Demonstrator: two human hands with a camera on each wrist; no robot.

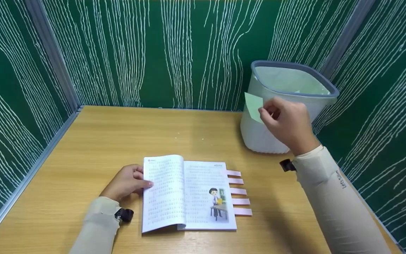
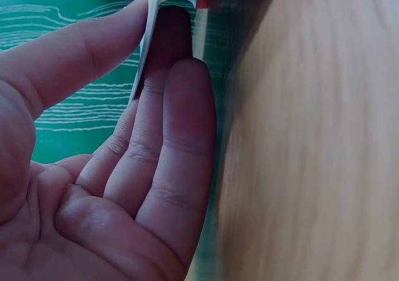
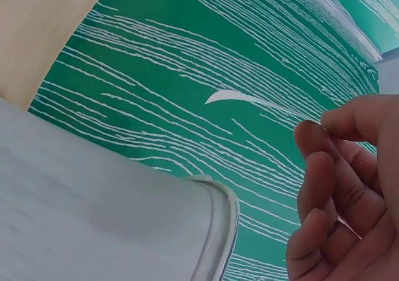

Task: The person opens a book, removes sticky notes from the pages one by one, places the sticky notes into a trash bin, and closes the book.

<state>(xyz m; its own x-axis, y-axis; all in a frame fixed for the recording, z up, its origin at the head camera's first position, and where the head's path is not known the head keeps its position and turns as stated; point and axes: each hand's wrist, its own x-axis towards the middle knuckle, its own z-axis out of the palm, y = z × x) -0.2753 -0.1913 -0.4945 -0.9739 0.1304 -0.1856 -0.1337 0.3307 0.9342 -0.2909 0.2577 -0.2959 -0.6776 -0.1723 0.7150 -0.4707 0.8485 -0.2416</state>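
An open book (image 1: 206, 176) with printed text and a drawing of a child at a desk lies on the table. Several pink sticky tabs (image 1: 239, 191) stick out from its right edge. My left hand (image 1: 127, 181) pinches the left-hand pages at their outer edge, thumb on top and fingers behind; the left wrist view shows the page edge (image 2: 149, 41) between them. Up in front of the bin, my right hand (image 1: 289, 121) pinches a light green sticky note (image 1: 254, 107) between thumb and index finger. Seen from the right wrist, the note (image 3: 227, 96) is almost edge-on and curved.
A pale waste bin (image 1: 263, 135) with a grey-blue rim (image 1: 294, 64) and a light liner stands at the back right of the wooden table (image 1: 118, 134). A few tiny white specks (image 1: 203, 139) lie mid-table. Green walls (image 1: 153, 53) with white lines enclose the table.
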